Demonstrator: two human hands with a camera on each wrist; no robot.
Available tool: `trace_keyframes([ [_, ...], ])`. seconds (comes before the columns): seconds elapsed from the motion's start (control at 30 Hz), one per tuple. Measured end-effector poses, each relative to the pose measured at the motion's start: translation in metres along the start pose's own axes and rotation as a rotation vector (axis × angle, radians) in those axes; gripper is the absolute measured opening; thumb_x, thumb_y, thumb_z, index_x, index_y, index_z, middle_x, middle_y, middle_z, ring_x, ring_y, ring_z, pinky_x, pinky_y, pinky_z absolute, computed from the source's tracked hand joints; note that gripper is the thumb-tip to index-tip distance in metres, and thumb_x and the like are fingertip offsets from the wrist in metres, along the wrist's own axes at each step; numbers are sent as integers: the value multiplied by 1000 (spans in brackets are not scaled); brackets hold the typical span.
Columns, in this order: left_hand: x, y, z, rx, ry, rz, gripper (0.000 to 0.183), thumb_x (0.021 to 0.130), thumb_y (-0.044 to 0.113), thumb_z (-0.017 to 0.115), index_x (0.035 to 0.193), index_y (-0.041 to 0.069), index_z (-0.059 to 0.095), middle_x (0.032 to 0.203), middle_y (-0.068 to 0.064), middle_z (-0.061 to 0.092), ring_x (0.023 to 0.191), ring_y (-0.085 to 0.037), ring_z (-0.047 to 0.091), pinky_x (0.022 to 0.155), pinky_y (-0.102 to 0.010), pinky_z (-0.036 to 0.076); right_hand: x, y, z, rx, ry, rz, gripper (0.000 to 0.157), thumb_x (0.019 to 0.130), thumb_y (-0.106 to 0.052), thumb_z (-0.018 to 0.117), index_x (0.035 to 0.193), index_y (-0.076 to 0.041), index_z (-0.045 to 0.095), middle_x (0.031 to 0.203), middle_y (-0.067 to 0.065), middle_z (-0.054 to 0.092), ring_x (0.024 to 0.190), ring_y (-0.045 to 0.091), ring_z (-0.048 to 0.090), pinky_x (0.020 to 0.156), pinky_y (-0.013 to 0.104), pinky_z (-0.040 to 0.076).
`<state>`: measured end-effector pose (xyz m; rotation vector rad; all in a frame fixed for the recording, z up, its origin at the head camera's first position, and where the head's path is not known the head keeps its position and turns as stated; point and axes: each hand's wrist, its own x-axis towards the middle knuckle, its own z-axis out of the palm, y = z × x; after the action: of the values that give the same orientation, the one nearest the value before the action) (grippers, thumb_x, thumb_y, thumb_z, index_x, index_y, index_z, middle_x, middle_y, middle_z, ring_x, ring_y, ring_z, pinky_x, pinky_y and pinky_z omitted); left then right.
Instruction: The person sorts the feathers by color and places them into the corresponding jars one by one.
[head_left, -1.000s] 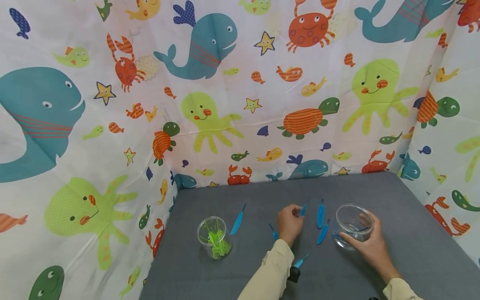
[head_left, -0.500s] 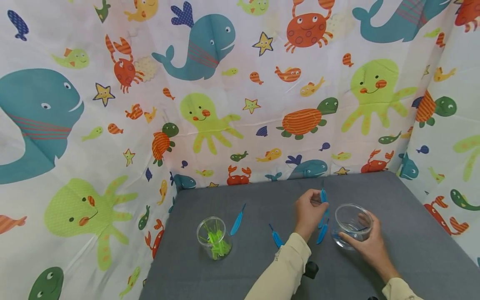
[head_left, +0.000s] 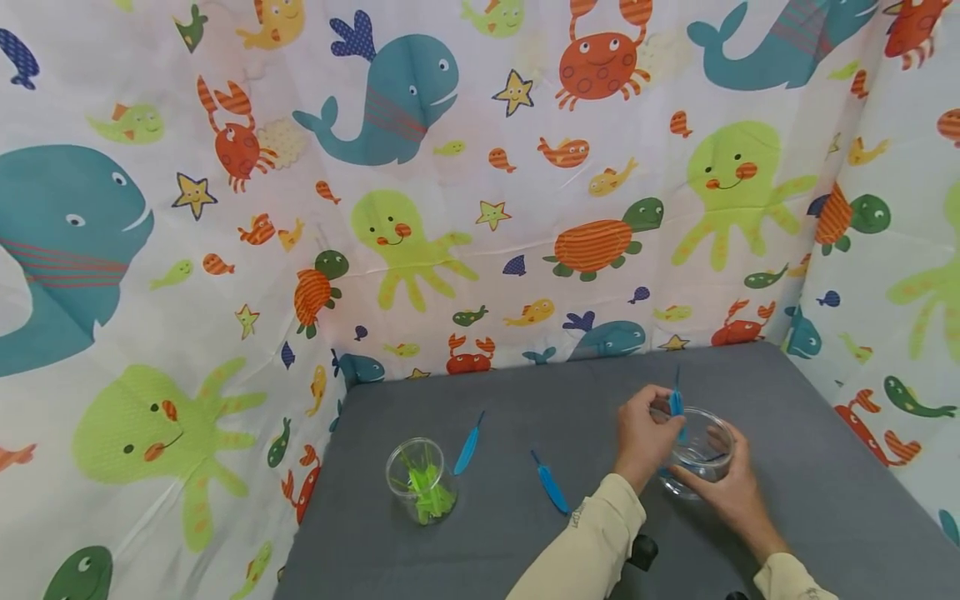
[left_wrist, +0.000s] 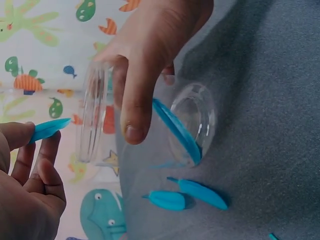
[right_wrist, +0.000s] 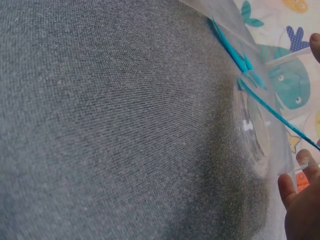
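Note:
My left hand (head_left: 643, 433) pinches a blue feather (head_left: 677, 403) between thumb and fingers, its thin quill pointing up. In the left wrist view that feather (left_wrist: 50, 129) is just outside the mouth of a clear round jar (head_left: 701, 454). My right hand (head_left: 738, 492) grips the jar around its side, thumb toward me, and the jar stands on the table. Another blue feather (left_wrist: 177, 131) lies inside the jar, also seen through its wall in the right wrist view. Two blue feathers (left_wrist: 202, 193) lie on the table beside the jar; my left hand covers them in the head view.
A clear jar (head_left: 401, 498) holding several bright green feathers (head_left: 429, 492) stands at the left of the grey table (head_left: 360, 550). One blue feather (head_left: 468, 448) lies near that jar, another (head_left: 552, 487) near my left sleeve. Patterned curtains (head_left: 420, 267) border the table.
My left hand has lifted a blue feather off the table and carried it right, up to the jar's mouth. My right hand keeps its grip on the jar. The head view has shifted slightly.

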<state>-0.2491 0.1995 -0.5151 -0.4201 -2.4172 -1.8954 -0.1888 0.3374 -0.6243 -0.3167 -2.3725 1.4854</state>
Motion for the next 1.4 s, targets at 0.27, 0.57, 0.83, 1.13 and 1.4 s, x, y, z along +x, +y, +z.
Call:
trace_keyframes([
  [0.27,-4,-2,-1,39,-23,-1,24,85,7,82,100,25,74,85,10,70,67,7,59,63,-14,50,1,-1,2,-5,8,0,116,83,-26,86,162,-18,1,159,29,32,143,53,33,105,74,32],
  [0.57,-9,-5,0,17,-86,9,29,86,3,79,105,25,75,90,5,72,72,6,62,65,-14,51,1,-1,3,-2,7,-11,116,82,-23,87,162,-19,3,157,28,34,141,52,35,105,71,33],
  [0.83,-7,-11,-4,-44,-29,82,29,90,5,74,112,24,72,102,4,73,86,3,67,76,-16,54,-1,-1,3,-13,23,-11,116,82,-24,87,162,-20,4,158,26,35,142,48,36,116,57,31],
  [1.13,6,-32,-27,38,139,211,22,97,12,68,119,15,65,116,-7,64,101,-14,60,90,-25,51,1,0,6,4,52,-22,119,79,-22,89,162,-19,5,157,27,35,141,50,34,112,70,27],
  [1.4,16,-69,-62,258,337,107,17,94,21,73,111,22,69,113,2,66,107,-15,55,94,-44,41,0,1,7,-13,40,12,122,78,-25,90,163,-20,3,158,28,33,142,51,33,111,73,26],
])
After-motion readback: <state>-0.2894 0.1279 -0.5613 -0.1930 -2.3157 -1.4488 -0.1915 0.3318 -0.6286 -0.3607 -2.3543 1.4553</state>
